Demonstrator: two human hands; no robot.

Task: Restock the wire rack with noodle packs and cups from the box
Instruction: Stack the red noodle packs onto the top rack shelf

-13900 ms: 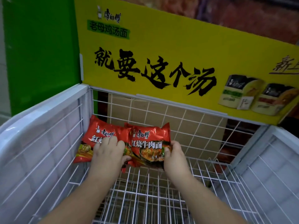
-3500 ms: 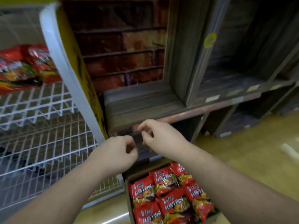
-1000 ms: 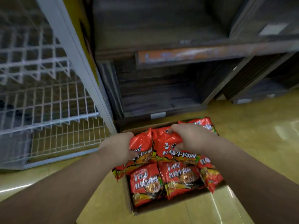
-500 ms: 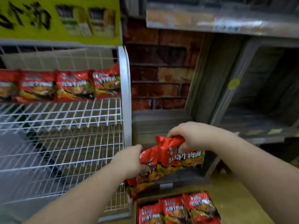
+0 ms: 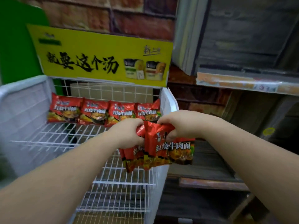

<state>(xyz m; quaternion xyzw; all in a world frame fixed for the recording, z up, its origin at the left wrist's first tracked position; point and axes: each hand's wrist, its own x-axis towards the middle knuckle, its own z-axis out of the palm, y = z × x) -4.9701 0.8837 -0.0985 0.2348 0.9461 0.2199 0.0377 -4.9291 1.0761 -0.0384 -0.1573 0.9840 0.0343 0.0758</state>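
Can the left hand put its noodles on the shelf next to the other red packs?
Probably yes. The left hand grips red packs just in front of the row of packs on the wire rack, and bare wire lies open before that row.

The left hand (image 5: 129,132) and right hand (image 5: 179,125) cover the top edges of the held noodle packs (image 5: 161,151), whose count is unclear. Behind them, the last pack in the rack's row (image 5: 148,111) is partly hidden. The box is out of frame.
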